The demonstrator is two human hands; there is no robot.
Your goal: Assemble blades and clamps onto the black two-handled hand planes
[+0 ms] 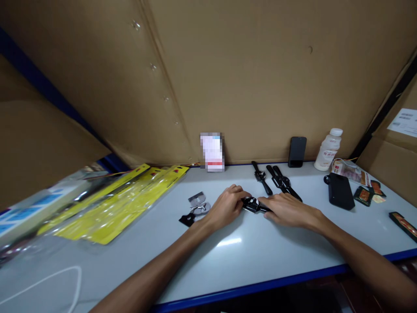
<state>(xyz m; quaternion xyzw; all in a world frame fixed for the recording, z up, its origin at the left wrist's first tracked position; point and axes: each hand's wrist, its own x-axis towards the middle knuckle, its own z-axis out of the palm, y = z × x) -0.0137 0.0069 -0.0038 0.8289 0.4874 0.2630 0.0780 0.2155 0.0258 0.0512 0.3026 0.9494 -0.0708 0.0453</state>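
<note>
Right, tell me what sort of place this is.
Probably a small packing or assembly bench: cardboard walls around the table, yellow retail packs, spare watches, and a black watch between left hand and right hand.

The bench is pale grey with a blue rim. Yellow, clear-fronted packets lie toward its left edge. Black watches and a black phone sit by the far edge, beside a white bottle. Another black watch lies mid-bench.

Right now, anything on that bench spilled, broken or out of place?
Nothing stands out. Bottle upright and capped, phone leaning on the cardboard wall, spare watches flat on the table, left hand and right hand on the black watch. Yellow packs overlap in a loose fan, nothing spilled.
</note>
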